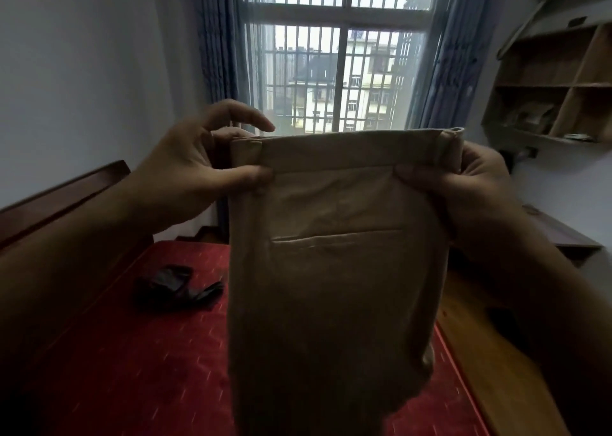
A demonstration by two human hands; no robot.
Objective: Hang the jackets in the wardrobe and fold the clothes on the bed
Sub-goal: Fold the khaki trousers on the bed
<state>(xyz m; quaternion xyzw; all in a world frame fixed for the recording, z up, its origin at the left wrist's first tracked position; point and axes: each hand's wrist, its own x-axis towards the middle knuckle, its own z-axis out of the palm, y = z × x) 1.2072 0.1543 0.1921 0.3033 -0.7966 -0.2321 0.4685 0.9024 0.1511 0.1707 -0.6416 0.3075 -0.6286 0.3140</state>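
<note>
- The beige trousers [331,270] are held up in the air in front of the person, waistband uppermost and stretched level between the two hands. The rest hangs straight down over the bed [132,352].
- The left hand [198,167] pinches the left end of the waistband. Its thumb presses the near face of the cloth just below the band, other fingers are behind it, and the forefinger is stretched out loosely above the top edge.
- The right hand [463,183] grips the right end of the waistband, thumb on the near face just below the band and fingers curled round the corner behind it.
- A slit pocket on the trousers faces the camera, below and between the two thumbs.
- A dark garment [175,289] lies crumpled on the red bed cover, towards the far left corner of the bed. It is near the headboard [66,193], below the left hand and apart from the trousers.
- Beyond the hands stands a barred window [337,54] with blue curtains [218,38]; a wooden shelf [546,84] hangs on the right wall.
</note>
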